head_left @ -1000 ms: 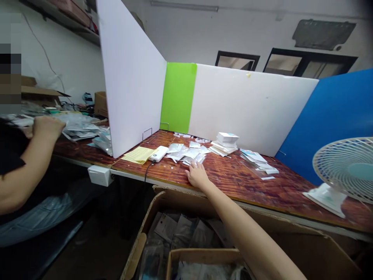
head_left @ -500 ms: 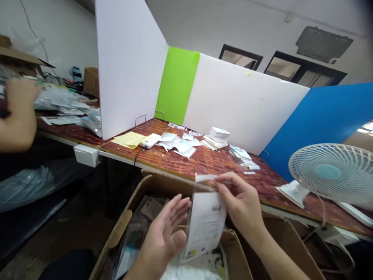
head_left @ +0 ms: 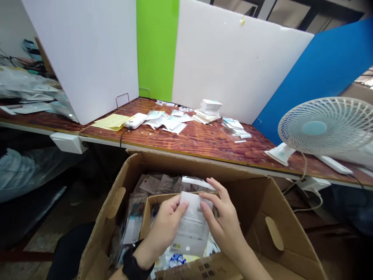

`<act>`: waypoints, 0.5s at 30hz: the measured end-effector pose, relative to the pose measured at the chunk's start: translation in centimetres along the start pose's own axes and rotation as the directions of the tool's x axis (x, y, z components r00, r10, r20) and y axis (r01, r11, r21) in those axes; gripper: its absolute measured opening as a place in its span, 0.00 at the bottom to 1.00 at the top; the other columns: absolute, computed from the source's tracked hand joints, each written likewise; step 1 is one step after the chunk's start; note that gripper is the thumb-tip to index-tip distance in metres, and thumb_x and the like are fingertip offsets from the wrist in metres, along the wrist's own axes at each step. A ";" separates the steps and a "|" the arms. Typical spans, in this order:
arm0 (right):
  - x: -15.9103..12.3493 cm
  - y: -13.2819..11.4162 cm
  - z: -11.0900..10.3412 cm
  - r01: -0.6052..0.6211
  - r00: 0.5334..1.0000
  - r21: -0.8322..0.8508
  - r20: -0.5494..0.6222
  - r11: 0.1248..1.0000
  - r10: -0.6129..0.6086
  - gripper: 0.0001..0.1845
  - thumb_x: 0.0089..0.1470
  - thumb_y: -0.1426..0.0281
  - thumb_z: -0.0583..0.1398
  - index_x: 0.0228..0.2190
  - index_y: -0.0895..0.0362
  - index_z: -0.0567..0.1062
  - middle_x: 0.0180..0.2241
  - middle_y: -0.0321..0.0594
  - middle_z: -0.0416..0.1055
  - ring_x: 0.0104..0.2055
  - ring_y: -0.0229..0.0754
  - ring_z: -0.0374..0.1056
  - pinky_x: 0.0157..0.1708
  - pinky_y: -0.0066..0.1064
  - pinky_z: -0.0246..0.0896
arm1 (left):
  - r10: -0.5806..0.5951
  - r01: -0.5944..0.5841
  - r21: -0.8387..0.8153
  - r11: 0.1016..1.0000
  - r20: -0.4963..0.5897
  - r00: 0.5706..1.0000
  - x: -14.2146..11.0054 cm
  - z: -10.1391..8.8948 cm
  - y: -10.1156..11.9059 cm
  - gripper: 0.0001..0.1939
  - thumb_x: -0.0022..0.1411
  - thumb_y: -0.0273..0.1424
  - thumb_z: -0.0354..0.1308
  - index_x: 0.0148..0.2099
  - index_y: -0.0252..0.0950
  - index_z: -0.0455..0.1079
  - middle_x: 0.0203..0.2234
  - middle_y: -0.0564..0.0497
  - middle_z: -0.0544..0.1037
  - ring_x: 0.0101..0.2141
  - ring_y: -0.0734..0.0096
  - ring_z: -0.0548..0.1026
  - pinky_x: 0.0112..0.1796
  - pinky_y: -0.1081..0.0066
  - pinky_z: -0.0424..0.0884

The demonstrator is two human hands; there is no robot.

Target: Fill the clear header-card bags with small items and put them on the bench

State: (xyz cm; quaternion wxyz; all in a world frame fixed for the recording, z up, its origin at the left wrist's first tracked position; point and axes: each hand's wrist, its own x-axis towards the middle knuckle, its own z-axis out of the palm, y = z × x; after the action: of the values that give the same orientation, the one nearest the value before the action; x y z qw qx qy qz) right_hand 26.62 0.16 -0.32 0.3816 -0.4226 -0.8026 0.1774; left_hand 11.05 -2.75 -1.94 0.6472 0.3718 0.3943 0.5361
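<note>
In the head view, the left hand [head_left: 161,229] and right hand [head_left: 225,221], fingers half closed, both hold a clear packet [head_left: 190,229] with a printed white card by its edges, just above more packets [head_left: 151,184] inside a cardboard box [head_left: 264,202].

Bright, even indoor light noted; soft glare is seen on the worktop [head_left: 189,142] at 12 o'clock, shade is held inside the cardboard box [head_left: 279,217] at 6 o'clock, and frame edges are bowed.
</note>
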 end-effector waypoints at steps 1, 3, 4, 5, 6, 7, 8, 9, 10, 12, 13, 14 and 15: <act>-0.1 0.1 0.2 -0.030 1.000 0.014 0.003 0.999 0.030 0.08 0.53 0.69 0.55 0.35 0.54 0.72 0.56 0.46 0.54 0.58 0.54 0.49 0.54 0.50 0.50 | -0.018 0.018 -0.017 1.000 -0.016 1.000 0.0 0.1 -0.1 0.17 0.58 0.39 0.52 0.43 0.31 0.70 0.28 0.48 0.76 0.27 0.69 0.72 0.30 0.71 0.67; -0.4 0.2 0.7 -0.080 0.997 0.039 -0.002 0.996 0.080 0.06 0.53 0.68 0.55 0.33 0.54 0.72 0.56 0.46 0.54 0.59 0.54 0.49 0.54 0.49 0.49 | -0.046 0.044 -0.037 0.998 -0.058 0.997 0.0 0.1 -0.3 0.18 0.58 0.40 0.52 0.41 0.31 0.71 0.26 0.49 0.75 0.25 0.70 0.70 0.28 0.72 0.66; -0.5 0.2 1.0 -0.100 0.995 0.050 0.002 0.994 0.100 0.06 0.53 0.68 0.55 0.33 0.54 0.72 0.56 0.46 0.53 0.59 0.54 0.49 0.55 0.49 0.49 | -0.054 0.051 -0.038 0.998 -0.081 0.995 -0.1 0.1 -0.4 0.18 0.58 0.41 0.52 0.40 0.31 0.71 0.25 0.49 0.74 0.24 0.71 0.70 0.27 0.73 0.65; -0.7 0.2 1.1 -0.120 0.993 0.060 0.009 0.991 0.119 0.06 0.53 0.68 0.56 0.33 0.54 0.72 0.57 0.46 0.52 0.59 0.54 0.48 0.55 0.50 0.48 | -0.061 0.058 -0.034 0.998 -0.099 0.993 -0.1 0.1 -0.5 0.18 0.58 0.41 0.52 0.39 0.31 0.71 0.24 0.50 0.74 0.23 0.72 0.69 0.26 0.74 0.64; -0.8 0.3 1.3 -0.136 0.991 0.070 0.019 0.988 0.135 0.07 0.53 0.67 0.56 0.33 0.54 0.72 0.58 0.46 0.51 0.60 0.54 0.47 0.55 0.50 0.48 | -0.071 0.068 -0.028 0.997 -0.110 0.991 -0.2 0.0 -0.5 0.18 0.58 0.41 0.52 0.39 0.31 0.71 0.23 0.51 0.73 0.23 0.73 0.68 0.25 0.74 0.64; -0.9 0.3 1.3 -0.153 0.988 0.082 0.036 0.985 0.150 0.07 0.53 0.67 0.56 0.33 0.53 0.72 0.59 0.45 0.49 0.60 0.54 0.47 0.55 0.50 0.48 | -0.082 0.080 -0.019 0.997 -0.122 0.989 -0.2 -0.1 -0.5 0.18 0.58 0.41 0.52 0.40 0.31 0.70 0.22 0.51 0.73 0.22 0.74 0.67 0.24 0.75 0.63; -1.1 0.2 1.4 -0.170 0.985 0.096 0.056 0.981 0.165 0.07 0.52 0.67 0.56 0.33 0.53 0.73 0.59 0.44 0.48 0.60 0.54 0.46 0.55 0.50 0.48 | -0.092 0.092 -0.004 0.996 -0.135 0.987 -0.2 -0.2 -0.5 0.17 0.58 0.41 0.52 0.40 0.31 0.70 0.22 0.52 0.72 0.22 0.74 0.67 0.24 0.75 0.62; -1.1 0.2 1.4 -0.186 0.981 0.111 0.074 0.976 0.179 0.07 0.52 0.67 0.56 0.33 0.53 0.73 0.60 0.43 0.47 0.60 0.54 0.46 0.55 0.50 0.48 | -0.100 0.104 0.016 0.994 -0.152 0.983 -0.2 -0.3 -0.5 0.17 0.58 0.40 0.52 0.41 0.31 0.70 0.21 0.52 0.72 0.22 0.75 0.66 0.24 0.75 0.62; -1.2 0.2 1.4 -0.201 0.978 0.130 0.089 0.971 0.191 0.07 0.52 0.66 0.56 0.33 0.53 0.73 0.60 0.43 0.46 0.60 0.55 0.46 0.55 0.50 0.48 | -0.107 0.115 0.040 0.993 -0.172 0.979 -0.2 -0.4 -0.5 0.17 0.58 0.40 0.53 0.41 0.31 0.70 0.21 0.52 0.72 0.22 0.75 0.66 0.24 0.75 0.62; -1.3 0.3 1.5 -0.230 0.972 0.179 0.096 0.957 0.215 0.07 0.52 0.66 0.57 0.32 0.53 0.74 0.61 0.43 0.45 0.61 0.56 0.44 0.55 0.51 0.47 | -0.108 0.128 0.081 0.989 -0.211 0.971 -0.1 -0.5 -0.4 0.17 0.58 0.40 0.53 0.42 0.31 0.69 0.22 0.52 0.72 0.23 0.74 0.66 0.24 0.76 0.62; -1.3 0.3 1.6 -0.246 0.969 0.224 0.078 0.943 0.234 0.07 0.51 0.66 0.57 0.33 0.53 0.74 0.61 0.43 0.45 0.61 0.56 0.44 0.55 0.50 0.47 | -0.105 0.127 0.087 0.988 -0.222 0.969 -0.1 -0.5 -0.4 0.17 0.57 0.39 0.53 0.42 0.31 0.69 0.23 0.51 0.73 0.23 0.73 0.67 0.24 0.75 0.62; -1.4 0.5 1.8 -0.269 0.962 0.296 0.049 0.916 0.267 0.09 0.51 0.66 0.58 0.36 0.53 0.73 0.61 0.44 0.45 0.60 0.55 0.46 0.55 0.49 0.48 | -0.102 0.123 0.082 0.989 -0.226 0.969 0.0 -0.6 -0.4 0.17 0.57 0.39 0.53 0.43 0.31 0.69 0.24 0.51 0.73 0.25 0.73 0.68 0.25 0.75 0.63; -1.4 0.7 1.9 -0.301 0.948 0.397 0.022 0.867 0.319 0.13 0.51 0.65 0.58 0.40 0.52 0.71 0.60 0.46 0.46 0.59 0.54 0.50 0.53 0.48 0.52 | -0.098 0.117 0.072 0.991 -0.227 0.969 0.1 -0.6 -0.4 0.17 0.57 0.39 0.53 0.44 0.32 0.68 0.26 0.50 0.74 0.26 0.71 0.69 0.27 0.74 0.64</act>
State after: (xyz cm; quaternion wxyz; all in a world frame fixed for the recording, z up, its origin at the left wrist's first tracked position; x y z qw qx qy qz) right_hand 26.02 -0.51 -2.62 0.4432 -0.4639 -0.6633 0.3852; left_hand 10.69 -2.72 -2.55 0.6106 0.3143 0.5064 0.5215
